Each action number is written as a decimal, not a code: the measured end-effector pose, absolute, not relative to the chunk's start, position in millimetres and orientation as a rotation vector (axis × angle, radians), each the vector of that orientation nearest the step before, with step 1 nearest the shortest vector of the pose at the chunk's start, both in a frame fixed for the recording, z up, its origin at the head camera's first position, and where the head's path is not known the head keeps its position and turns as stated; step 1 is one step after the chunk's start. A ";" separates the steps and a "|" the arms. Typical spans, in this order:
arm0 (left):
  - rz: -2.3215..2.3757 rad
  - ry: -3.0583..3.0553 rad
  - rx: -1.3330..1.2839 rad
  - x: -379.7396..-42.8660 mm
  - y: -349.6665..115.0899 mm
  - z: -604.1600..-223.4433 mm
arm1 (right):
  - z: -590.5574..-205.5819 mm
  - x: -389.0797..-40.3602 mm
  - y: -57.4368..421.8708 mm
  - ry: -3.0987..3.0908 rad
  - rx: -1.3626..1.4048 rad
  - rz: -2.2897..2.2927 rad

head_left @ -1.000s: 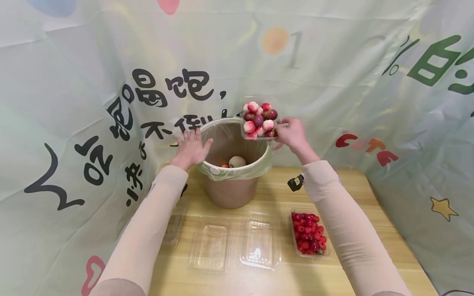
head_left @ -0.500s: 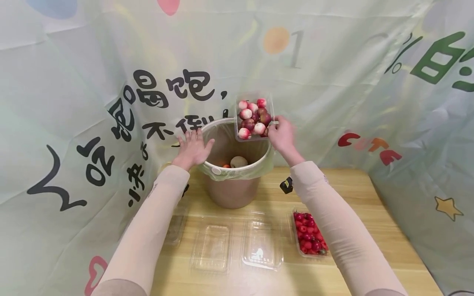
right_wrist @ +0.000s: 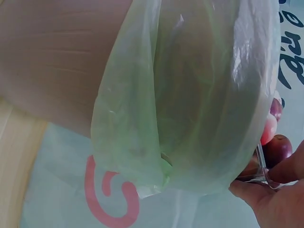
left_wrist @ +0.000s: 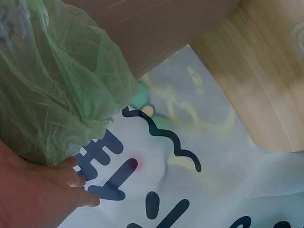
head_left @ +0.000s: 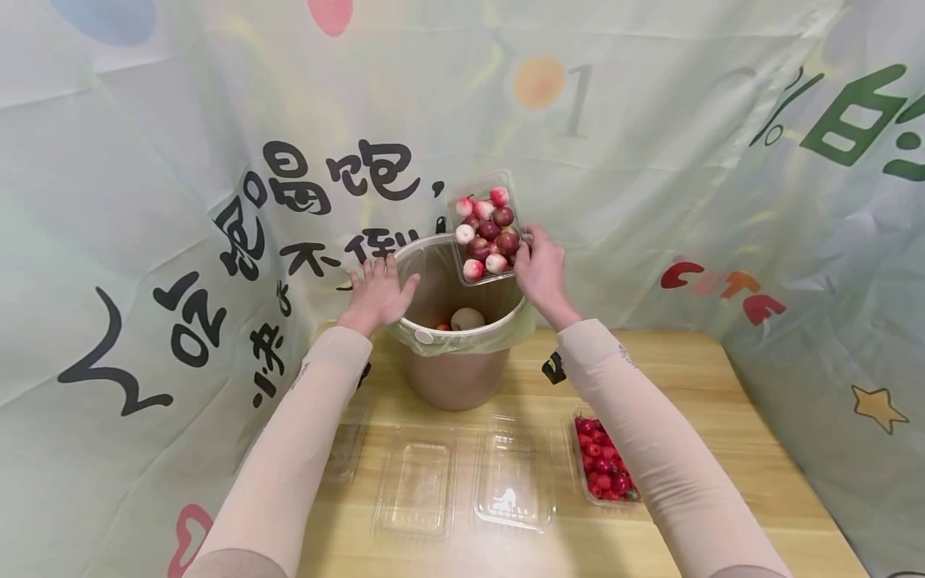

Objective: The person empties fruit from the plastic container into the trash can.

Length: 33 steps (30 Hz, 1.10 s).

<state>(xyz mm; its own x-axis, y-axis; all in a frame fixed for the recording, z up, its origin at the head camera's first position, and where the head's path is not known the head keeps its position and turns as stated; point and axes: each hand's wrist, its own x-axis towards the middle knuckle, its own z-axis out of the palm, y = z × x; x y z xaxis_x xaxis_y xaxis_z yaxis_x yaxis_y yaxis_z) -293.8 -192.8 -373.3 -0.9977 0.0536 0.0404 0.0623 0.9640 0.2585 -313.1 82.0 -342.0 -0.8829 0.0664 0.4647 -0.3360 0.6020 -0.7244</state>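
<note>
Fingers spread, my left hand (head_left: 377, 297) rests on the left rim of a brown bin (head_left: 457, 377) lined with a thin green plastic bag (left_wrist: 80, 71). My right hand (head_left: 542, 269) pinches a clear plastic punnet (head_left: 499, 180) by its right edge, with thumb and fingertips on its corner (right_wrist: 266, 179) in the right wrist view. Dark red plums (head_left: 488, 231) and small pink-and-white fruits (head_left: 473, 270) fill the punnet, which is tilted over the bin's far right rim. Inside the bin lie a round tan fruit (head_left: 467, 319) and a partly hidden orange-red piece (head_left: 443, 327).
On the wooden table (head_left: 679, 377) two clear plastic trays (head_left: 415, 490) lie side by side, with another (head_left: 347, 441) behind my left forearm. A punnet of red berries (head_left: 601, 461) stands at right, partly covered by my right sleeve. Printed cloth (head_left: 614, 96) surrounds the table.
My right hand has moved left with the punnet, bringing it farther over the bin and tilting it, and the fruits have shifted inside. My left hand has stayed on the rim.
</note>
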 end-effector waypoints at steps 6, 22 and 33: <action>-0.429 -3.076 -0.087 -295.5 -193.2 -374.9 | -342.6 -311.7 79.9 -2.378 0.224 1.213; -0.420 -3.067 -0.095 -296.4 -193.4 -375.4 | -354.0 -313.2 78.0 -2.319 0.256 1.260; -0.427 -3.075 -0.094 -297.0 -194.3 -375.3 | -355.2 -312.2 76.0 -2.285 0.288 1.274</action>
<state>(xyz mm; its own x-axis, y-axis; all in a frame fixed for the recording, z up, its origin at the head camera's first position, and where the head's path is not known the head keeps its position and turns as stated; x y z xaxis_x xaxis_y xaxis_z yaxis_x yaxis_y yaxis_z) -297.0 -194.3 -375.3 -0.9975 0.0547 0.0439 0.0646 0.9604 0.2711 -312.2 76.0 -355.2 -0.8504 0.0584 0.5229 -0.4142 0.5387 -0.7337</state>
